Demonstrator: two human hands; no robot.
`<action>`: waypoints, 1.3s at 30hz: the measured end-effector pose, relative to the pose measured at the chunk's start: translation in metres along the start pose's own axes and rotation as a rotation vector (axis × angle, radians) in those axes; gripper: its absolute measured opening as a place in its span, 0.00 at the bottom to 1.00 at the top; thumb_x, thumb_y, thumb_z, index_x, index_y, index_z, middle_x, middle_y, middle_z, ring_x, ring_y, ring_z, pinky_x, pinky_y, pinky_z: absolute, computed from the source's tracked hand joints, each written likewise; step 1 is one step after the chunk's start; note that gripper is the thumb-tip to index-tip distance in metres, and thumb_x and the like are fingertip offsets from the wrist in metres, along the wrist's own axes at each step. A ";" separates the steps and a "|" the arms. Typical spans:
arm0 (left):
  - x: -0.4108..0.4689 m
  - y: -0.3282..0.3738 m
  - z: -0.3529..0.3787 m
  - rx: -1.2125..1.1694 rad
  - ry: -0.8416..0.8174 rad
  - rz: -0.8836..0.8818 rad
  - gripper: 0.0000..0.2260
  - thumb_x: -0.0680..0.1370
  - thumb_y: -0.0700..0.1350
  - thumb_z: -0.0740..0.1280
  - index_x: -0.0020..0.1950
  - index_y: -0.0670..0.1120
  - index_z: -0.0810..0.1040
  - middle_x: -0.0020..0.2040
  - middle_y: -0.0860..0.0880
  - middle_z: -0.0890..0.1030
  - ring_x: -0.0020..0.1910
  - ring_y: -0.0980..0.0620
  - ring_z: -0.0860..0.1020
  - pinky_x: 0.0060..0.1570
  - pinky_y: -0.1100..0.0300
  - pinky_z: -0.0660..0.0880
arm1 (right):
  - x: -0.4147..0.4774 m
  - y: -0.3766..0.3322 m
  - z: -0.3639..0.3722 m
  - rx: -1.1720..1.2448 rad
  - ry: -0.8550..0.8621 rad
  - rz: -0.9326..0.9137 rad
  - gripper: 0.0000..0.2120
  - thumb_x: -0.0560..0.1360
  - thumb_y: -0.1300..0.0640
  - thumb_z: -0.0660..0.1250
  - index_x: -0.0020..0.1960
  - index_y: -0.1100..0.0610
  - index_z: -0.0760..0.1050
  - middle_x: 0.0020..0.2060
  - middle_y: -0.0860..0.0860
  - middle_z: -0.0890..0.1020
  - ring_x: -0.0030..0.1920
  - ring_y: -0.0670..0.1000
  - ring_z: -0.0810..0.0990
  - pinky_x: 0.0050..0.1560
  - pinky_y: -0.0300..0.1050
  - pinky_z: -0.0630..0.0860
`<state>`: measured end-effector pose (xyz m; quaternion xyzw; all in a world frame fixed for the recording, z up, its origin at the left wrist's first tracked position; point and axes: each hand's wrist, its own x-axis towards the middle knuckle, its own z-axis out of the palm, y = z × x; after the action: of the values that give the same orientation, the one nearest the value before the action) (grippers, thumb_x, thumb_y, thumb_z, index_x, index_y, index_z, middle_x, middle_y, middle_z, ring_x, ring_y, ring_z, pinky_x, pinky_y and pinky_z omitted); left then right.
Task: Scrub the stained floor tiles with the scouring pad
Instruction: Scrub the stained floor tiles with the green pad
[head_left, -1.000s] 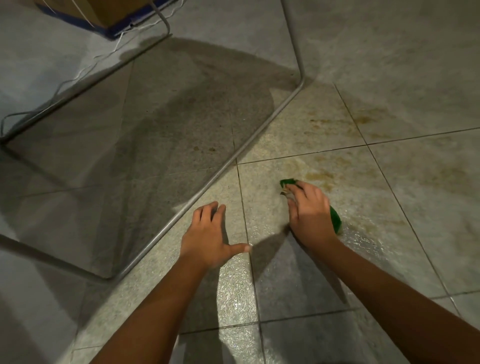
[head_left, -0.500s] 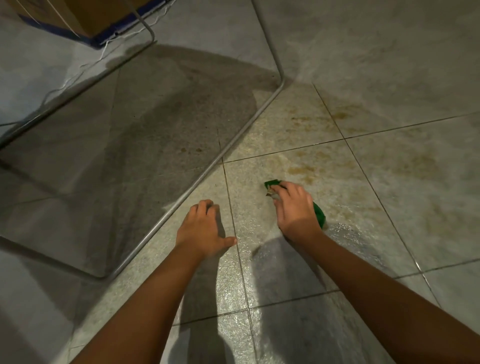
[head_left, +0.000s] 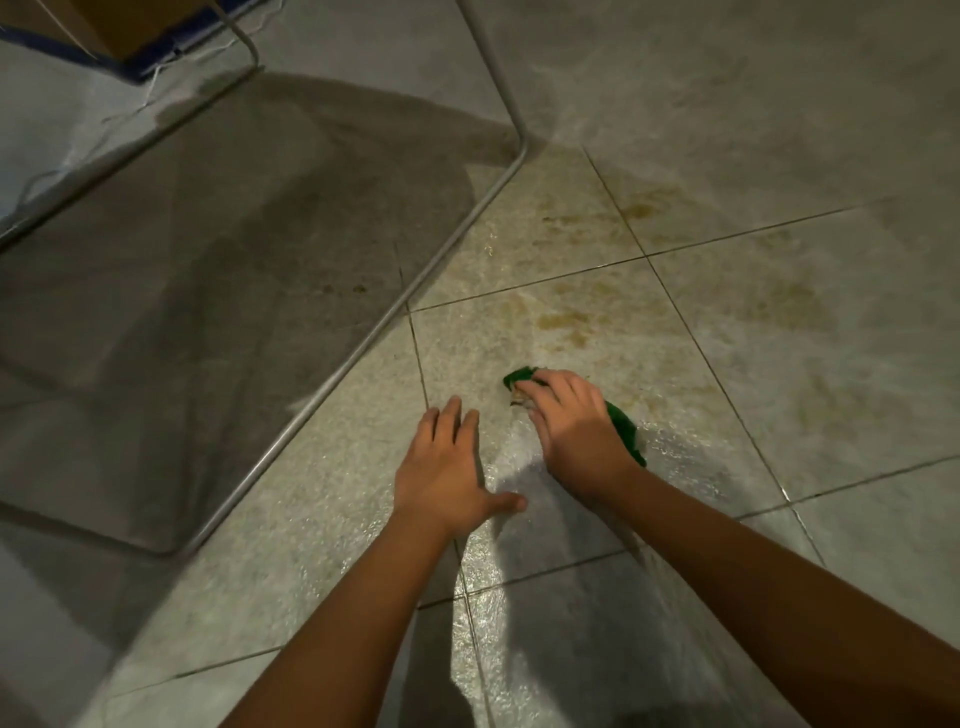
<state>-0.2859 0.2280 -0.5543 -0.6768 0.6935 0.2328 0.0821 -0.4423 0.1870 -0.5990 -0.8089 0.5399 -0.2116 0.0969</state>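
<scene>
A green scouring pad (head_left: 626, 427) lies on a wet grey floor tile, mostly covered by my right hand (head_left: 574, 423), whose fingers curl over it and press it down. Its green ends stick out past my fingertips and beside my wrist. My left hand (head_left: 447, 467) rests flat on the tile just to the left, fingers straight, thumb spread toward the right hand. Brown-yellow stains (head_left: 563, 319) mark the tile just beyond the pad, and more stains (head_left: 641, 208) spread over the tiles farther back and to the right.
A bent metal tube frame (head_left: 363, 338) runs diagonally across the floor left of my hands and rises at the top centre. A dark shadow covers the floor inside it. A cardboard box (head_left: 109, 31) on a blue base with white cords sits at the top left.
The view has shifted, so both hands sit a little further right in frame. My right hand stays on the pad on the same tile; the left hand stays flat beside it.
</scene>
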 end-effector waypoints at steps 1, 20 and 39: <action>0.000 0.001 -0.001 0.004 -0.008 0.000 0.50 0.67 0.70 0.66 0.77 0.49 0.43 0.78 0.52 0.40 0.76 0.48 0.40 0.73 0.52 0.51 | 0.004 0.005 -0.001 0.022 0.002 0.052 0.15 0.76 0.61 0.58 0.61 0.62 0.74 0.55 0.58 0.77 0.56 0.59 0.74 0.57 0.56 0.69; -0.001 0.003 -0.003 0.058 -0.026 -0.003 0.50 0.67 0.71 0.64 0.77 0.50 0.44 0.78 0.52 0.42 0.76 0.47 0.42 0.72 0.49 0.57 | -0.025 0.016 -0.008 -0.014 0.068 0.055 0.14 0.74 0.62 0.62 0.59 0.62 0.75 0.52 0.58 0.79 0.54 0.58 0.77 0.56 0.56 0.71; 0.001 0.014 -0.014 0.084 -0.088 -0.016 0.48 0.68 0.66 0.69 0.77 0.49 0.47 0.78 0.49 0.44 0.76 0.45 0.46 0.68 0.47 0.62 | -0.053 0.035 -0.019 -0.041 0.138 0.139 0.15 0.75 0.59 0.56 0.57 0.62 0.76 0.51 0.57 0.79 0.54 0.52 0.69 0.58 0.50 0.67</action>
<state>-0.2970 0.2206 -0.5397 -0.6675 0.6929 0.2321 0.1429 -0.4972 0.2227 -0.6085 -0.7546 0.6045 -0.2487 0.0574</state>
